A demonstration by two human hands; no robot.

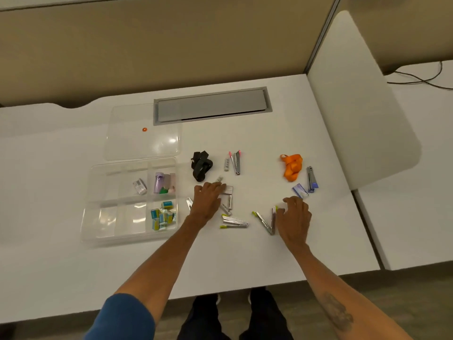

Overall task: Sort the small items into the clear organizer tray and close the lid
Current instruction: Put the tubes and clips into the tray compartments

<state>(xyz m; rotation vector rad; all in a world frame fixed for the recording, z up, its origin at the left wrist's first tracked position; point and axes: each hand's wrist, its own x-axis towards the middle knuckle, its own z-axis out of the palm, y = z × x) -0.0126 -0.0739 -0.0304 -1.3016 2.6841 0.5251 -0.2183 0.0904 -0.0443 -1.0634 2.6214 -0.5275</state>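
The desk [245,253] carries the clear organizer tray [103,231] at the left, lid [137,143] off behind it, 3 compartments filled. The left hand [207,200] rests fingers spread over loose staple strips [230,201], nearer the tray. The right hand's [295,217] fingers, slightly curled, touch an opened stapler [266,220], its V pointing toward the person. No writing is legible.

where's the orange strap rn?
In the head view, the orange strap lies bunched on the white table, far right of the loose items, just left of a blue-tipped stapler and beyond the right hand.
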